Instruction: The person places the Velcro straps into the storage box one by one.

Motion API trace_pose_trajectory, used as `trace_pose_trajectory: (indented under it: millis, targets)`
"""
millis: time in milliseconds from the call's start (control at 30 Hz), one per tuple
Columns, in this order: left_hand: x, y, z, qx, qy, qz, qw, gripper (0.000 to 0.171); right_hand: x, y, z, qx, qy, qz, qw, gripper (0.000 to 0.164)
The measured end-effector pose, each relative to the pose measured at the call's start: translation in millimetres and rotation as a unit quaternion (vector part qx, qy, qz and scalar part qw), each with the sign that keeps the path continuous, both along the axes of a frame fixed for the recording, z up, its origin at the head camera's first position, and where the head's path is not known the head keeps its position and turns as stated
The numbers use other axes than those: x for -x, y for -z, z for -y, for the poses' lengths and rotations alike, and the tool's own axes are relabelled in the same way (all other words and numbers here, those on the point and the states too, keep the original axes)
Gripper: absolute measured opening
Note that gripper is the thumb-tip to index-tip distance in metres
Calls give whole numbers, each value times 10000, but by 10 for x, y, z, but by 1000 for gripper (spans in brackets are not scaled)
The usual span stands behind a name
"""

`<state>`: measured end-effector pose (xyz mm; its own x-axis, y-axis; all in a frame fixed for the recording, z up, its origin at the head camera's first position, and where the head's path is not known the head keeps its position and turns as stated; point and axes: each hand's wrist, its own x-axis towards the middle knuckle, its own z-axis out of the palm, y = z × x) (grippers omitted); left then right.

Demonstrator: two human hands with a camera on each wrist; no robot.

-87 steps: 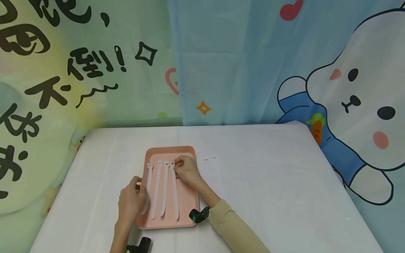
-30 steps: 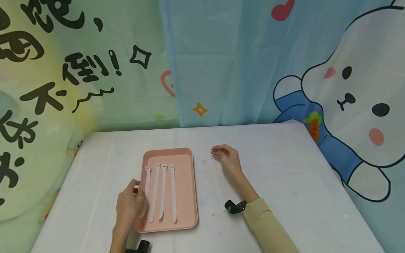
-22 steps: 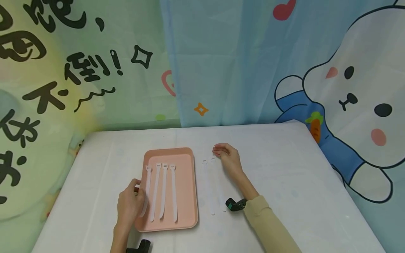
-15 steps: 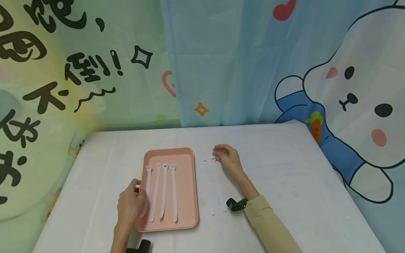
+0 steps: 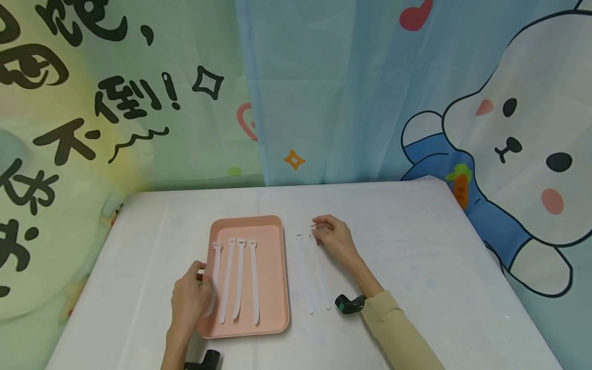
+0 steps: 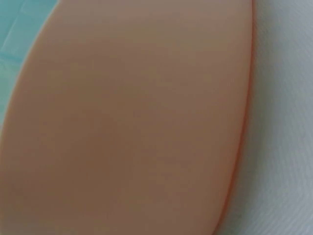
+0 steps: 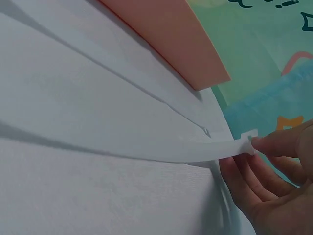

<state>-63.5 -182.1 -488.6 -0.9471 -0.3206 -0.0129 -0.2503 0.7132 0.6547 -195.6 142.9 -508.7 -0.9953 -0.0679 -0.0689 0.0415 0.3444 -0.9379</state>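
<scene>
My left hand grips the left rim of a pink rectangular tray. Its fingers do not show in the left wrist view, where the tray's wall fills most of the picture. Several white plastic strips with slotted heads, such as this strip, lie lengthwise in the tray. To its right, my right hand pinches the head of another white strip between thumb and fingertips. That head is lifted in the right wrist view, while the long tail reaches back along the table. A second loose strip lies between tray and hand.
A white cloth covers the table, and the loose strips barely stand out against it. Behind the table hangs a printed curtain with a cartoon rabbit. Black wrist cameras, one of them this camera, sit on both wrists.
My right hand has gone from the tray to the loose strips at its right, then lowered slightly and taken one strip's head. My left hand has stayed on the tray rim.
</scene>
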Motion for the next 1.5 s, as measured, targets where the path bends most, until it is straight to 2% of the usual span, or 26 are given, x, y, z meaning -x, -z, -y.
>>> trace_pose_trajectory:
  millis: [500, 1033, 1300, 1500]
  targets:
    - [-6, 14, 7, -6, -10, -12, 10000, 27, -9, -133, -105, -532, -537, -286, 9967, 19]
    - [-5, -8, 13, -70, 53, -12, 10000, 27, -177, -334, -214, -424, -681, -382, 9960, 16]
    - [-4, 0, 21, -102, 48, 32, 9999, 29, -245, -519, -219, -375, -783, -668, 9940, 16]
    - [-5, -2, 20, -80, 19, 0, 10000, 28, -275, -649, -205, -275, -918, -619, 9935, 17]
